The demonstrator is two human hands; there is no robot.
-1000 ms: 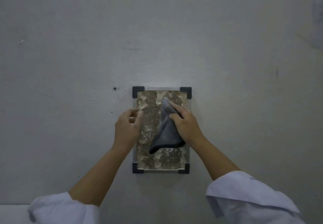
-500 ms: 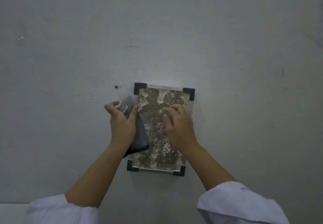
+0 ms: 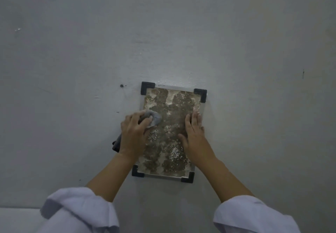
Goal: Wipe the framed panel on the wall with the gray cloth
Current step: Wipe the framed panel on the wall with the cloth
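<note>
Our left hand (image 3: 133,132) grips the bunched gray cloth (image 3: 153,119), its wad pressed on the framed panel (image 3: 171,132) at the left edge, a tail hanging past our wrist. Right of that grip lies the blotchy brown surface; farther right, our right hand (image 3: 193,132) lies flat, fingers straight, holding nothing.

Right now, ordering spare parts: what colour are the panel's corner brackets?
Black, all four corner brackets, seen in the head view.

Cloth (image 3: 153,119) on panel's (image 3: 171,123) left edge (left hand (image 3: 134,132) over it), right hand (image 3: 193,132) opposite.
</note>
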